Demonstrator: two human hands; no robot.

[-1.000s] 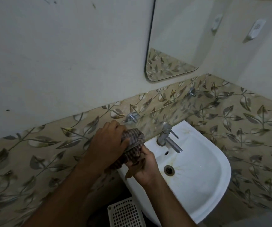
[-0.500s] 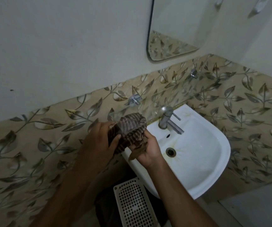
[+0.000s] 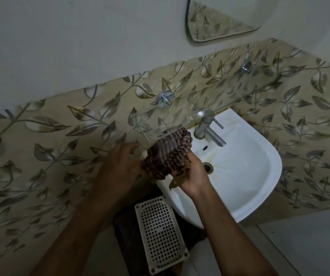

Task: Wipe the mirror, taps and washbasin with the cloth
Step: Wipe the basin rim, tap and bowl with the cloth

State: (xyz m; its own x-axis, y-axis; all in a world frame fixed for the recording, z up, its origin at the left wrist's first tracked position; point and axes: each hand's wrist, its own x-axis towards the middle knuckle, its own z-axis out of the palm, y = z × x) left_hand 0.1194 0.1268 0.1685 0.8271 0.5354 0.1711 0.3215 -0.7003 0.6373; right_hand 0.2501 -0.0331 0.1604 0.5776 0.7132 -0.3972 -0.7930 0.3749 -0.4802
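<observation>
A white washbasin (image 3: 245, 176) with brownish stains around its drain is fixed to a wall tiled in a beige leaf pattern (image 3: 40, 136), with plain pale wall above; a chrome tap (image 3: 207, 126) stands at the basin's far edge, and the lower corner of the mirror (image 3: 209, 22) shows at the top right. Over the basin's left rim, the striped cloth (image 3: 168, 154) is bunched between both hands, the right hand (image 3: 192, 176) with fingers curled around its lower part and the left hand (image 3: 118, 166) gripping its left side. Near, below the basin, a white perforated plastic basket (image 3: 160, 234) sits on the floor.
</observation>
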